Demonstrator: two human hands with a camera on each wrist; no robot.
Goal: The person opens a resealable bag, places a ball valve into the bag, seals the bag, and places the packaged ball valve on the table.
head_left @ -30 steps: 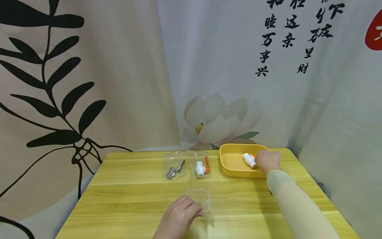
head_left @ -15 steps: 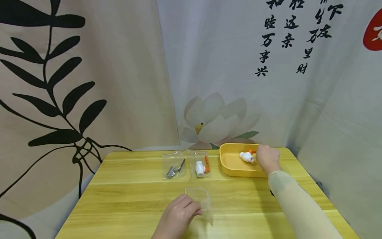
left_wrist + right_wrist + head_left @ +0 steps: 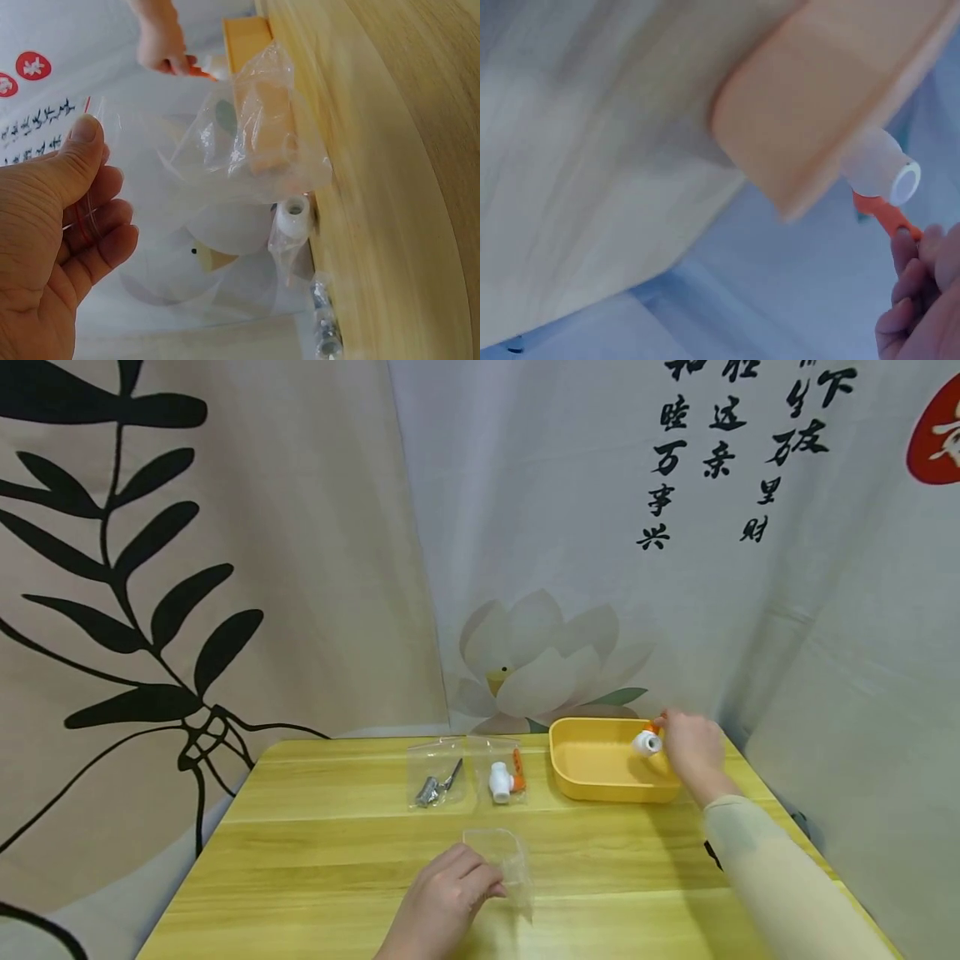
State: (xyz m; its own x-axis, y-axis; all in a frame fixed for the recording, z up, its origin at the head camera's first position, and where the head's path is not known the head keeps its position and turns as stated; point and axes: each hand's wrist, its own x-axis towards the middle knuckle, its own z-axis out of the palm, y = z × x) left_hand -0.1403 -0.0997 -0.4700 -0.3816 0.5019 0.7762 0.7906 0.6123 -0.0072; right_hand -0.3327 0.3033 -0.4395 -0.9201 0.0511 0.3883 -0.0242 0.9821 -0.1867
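My right hand (image 3: 693, 747) pinches the orange lever handle (image 3: 891, 220) of a white plastic ball valve (image 3: 647, 743). The valve is over the right end of the yellow tray (image 3: 600, 792), and in the right wrist view its open round end shows by the tray's rim. My left hand (image 3: 446, 893) pinches the top edge of a clear zip bag (image 3: 217, 154) with a red seal line, low over the front of the table. That bag hangs limp with nothing visible inside.
Behind the left hand, two clear bags lie on the wooden table (image 3: 337, 860). One holds a small metal fitting (image 3: 429, 792) with a dark handle, the other a second white valve (image 3: 500, 781) with an orange handle. A printed curtain (image 3: 525, 527) hangs behind the table.
The right hand has shifted right and slightly up, carrying the valve toward the tray's right end and turning it so an open end faces forward. The left hand stays about where it was.
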